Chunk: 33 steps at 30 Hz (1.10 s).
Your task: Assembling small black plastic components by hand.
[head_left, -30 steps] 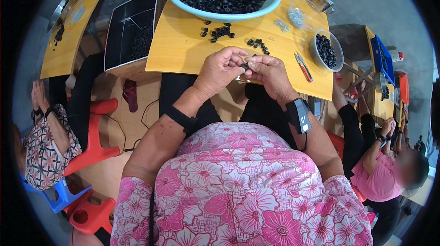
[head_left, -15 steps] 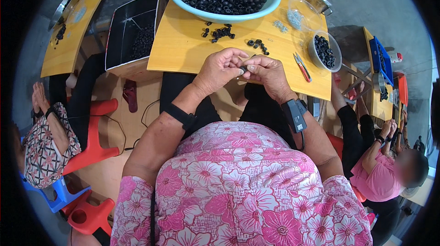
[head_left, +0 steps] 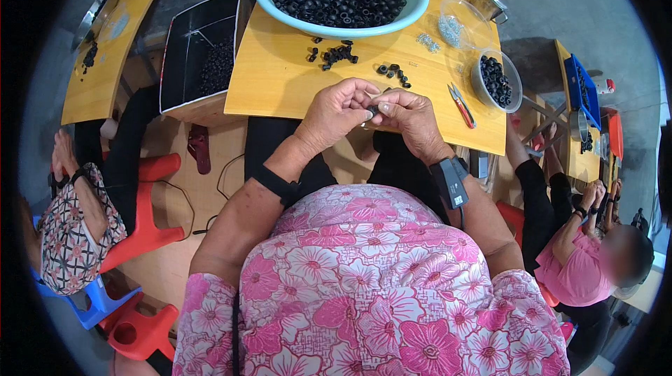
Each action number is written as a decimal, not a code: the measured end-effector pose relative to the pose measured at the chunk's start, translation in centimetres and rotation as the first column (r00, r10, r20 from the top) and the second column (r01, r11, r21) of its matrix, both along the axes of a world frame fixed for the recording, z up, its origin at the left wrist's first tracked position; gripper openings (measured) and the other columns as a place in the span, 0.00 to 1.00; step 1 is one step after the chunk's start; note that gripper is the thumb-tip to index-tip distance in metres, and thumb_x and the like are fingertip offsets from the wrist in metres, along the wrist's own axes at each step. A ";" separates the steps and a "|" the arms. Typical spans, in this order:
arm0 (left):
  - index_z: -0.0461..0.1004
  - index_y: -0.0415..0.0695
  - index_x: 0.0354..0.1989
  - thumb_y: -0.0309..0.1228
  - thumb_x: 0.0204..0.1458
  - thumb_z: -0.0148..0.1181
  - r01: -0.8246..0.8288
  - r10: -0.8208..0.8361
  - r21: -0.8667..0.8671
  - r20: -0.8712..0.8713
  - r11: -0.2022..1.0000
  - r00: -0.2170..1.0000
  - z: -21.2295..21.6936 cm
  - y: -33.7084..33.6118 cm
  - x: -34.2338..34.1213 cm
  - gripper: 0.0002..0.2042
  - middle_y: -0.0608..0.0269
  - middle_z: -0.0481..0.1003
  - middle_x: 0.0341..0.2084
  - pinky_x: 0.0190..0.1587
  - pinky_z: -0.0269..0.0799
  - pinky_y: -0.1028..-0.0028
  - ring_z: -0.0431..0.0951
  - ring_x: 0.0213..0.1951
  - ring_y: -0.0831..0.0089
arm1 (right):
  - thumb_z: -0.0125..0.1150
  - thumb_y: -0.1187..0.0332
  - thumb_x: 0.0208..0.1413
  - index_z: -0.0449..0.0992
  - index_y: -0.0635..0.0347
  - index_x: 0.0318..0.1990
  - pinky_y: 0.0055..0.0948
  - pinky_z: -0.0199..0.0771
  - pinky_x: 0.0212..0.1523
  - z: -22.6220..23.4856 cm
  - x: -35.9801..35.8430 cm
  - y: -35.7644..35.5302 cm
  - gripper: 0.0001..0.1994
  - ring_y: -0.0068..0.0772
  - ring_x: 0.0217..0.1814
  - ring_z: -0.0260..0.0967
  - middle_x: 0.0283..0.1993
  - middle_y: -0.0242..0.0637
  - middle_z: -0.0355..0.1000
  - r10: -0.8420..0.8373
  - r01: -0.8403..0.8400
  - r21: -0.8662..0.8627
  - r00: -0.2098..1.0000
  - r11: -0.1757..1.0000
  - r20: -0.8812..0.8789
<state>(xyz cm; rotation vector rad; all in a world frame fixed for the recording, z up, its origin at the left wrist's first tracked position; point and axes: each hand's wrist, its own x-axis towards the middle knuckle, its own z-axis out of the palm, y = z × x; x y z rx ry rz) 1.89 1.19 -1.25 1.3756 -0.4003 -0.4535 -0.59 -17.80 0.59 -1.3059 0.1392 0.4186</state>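
Both my hands meet just over the near edge of the yellow table (head_left: 280, 61). A small black part (head_left: 373, 109) is pinched between their fingertips; the fingers cover much of it. My left hand (head_left: 336, 115) closes on it with thumb and fingers from the left. From the right, the thumb and index finger of my right hand (head_left: 413, 120) press on the same part. Beyond my hands lie two loose groups of small black ring-shaped parts (head_left: 340, 54). Snips with red handles (head_left: 463, 107) rest to the right of my right hand.
A light-blue basin (head_left: 336, 31) heaped with black parts stands at the far side. On the right are a clear bowl of black parts (head_left: 497, 82), a clear tub (head_left: 467, 15) and a metal mug (head_left: 492, 2). A box (head_left: 203, 106) stands left; people sit on both sides.
My hands have come very slightly nearer to my body, still pinching the black part. The things on the table lie as before.
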 end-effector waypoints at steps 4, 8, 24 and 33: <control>0.68 0.37 0.49 0.15 0.52 0.54 -0.014 0.014 -0.033 -0.009 0.999 1.000 -0.2 -0.2 -0.1 0.15 0.61 0.77 0.36 0.43 0.75 0.79 0.79 0.38 0.77 | 0.57 0.74 0.60 0.76 0.69 0.41 0.27 0.78 0.45 0.1 0.3 -0.2 0.07 0.25 0.36 0.74 0.37 0.38 0.76 0.007 -0.005 0.023 0.999 1.000 -0.049; 0.68 0.37 0.49 0.15 0.52 0.54 -0.027 0.027 -0.006 0.028 1.000 0.999 0.2 -0.1 -0.1 0.15 0.61 0.77 0.37 0.43 0.76 0.79 0.80 0.38 0.77 | 0.58 0.76 0.58 0.76 0.69 0.42 0.28 0.78 0.45 0.9 0.5 -0.2 0.07 0.27 0.37 0.74 0.37 0.39 0.76 0.007 -0.004 0.023 0.992 1.000 -0.124; 0.73 0.39 0.46 0.14 0.51 0.55 -0.008 0.007 0.038 0.029 0.999 1.000 0.4 0.3 -0.4 0.14 0.66 0.75 0.40 0.49 0.73 0.79 0.75 0.43 0.80 | 0.63 0.75 0.54 0.74 0.65 0.44 0.26 0.77 0.38 1.0 1.4 -1.3 0.10 0.25 0.32 0.72 0.37 0.34 0.73 0.188 -0.179 0.081 0.972 0.981 -0.138; 0.73 0.38 0.44 0.14 0.51 0.54 -0.007 0.000 0.081 0.078 0.997 0.997 0.5 0.2 -0.3 0.12 0.63 0.76 0.38 0.47 0.74 0.77 0.77 0.42 0.78 | 0.64 0.68 0.56 0.76 0.69 0.44 0.24 0.75 0.30 1.1 1.6 -1.7 0.13 0.22 0.27 0.70 0.33 0.35 0.74 0.278 -0.283 -0.008 0.946 0.959 -0.166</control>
